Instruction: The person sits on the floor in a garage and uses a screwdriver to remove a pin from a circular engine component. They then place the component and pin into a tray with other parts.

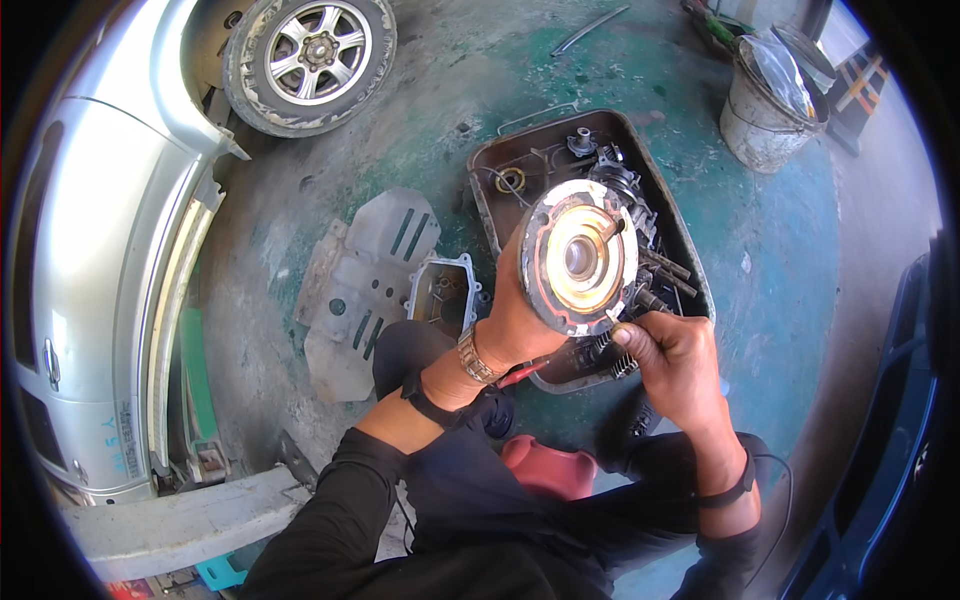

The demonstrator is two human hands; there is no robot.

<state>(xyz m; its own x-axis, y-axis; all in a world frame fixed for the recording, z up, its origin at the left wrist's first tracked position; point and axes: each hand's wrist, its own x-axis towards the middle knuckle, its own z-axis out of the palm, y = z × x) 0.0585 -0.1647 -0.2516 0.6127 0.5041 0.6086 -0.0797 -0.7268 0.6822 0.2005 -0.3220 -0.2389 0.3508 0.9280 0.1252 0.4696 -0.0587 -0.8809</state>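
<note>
My left hand (515, 315) holds up a round metal drum part (580, 258) with a brass-coloured ring and a shiny hub in its middle, face toward me. A metal watch sits on that wrist. My right hand (678, 360) is at the part's lower right rim, fingertips pinched on a small pale piece right at the edge. Below both hands lies a dark oily tray (690, 268) with shafts, gears and other greasy parts inside.
A silver car (100, 280) with a wheel (310, 55) stands at left. A grey metal shield plate (365, 280) and a small cast cover (440, 292) lie on the green floor. A dirty bucket (765, 115) stands at upper right, and a red seat (545, 465) is beneath me.
</note>
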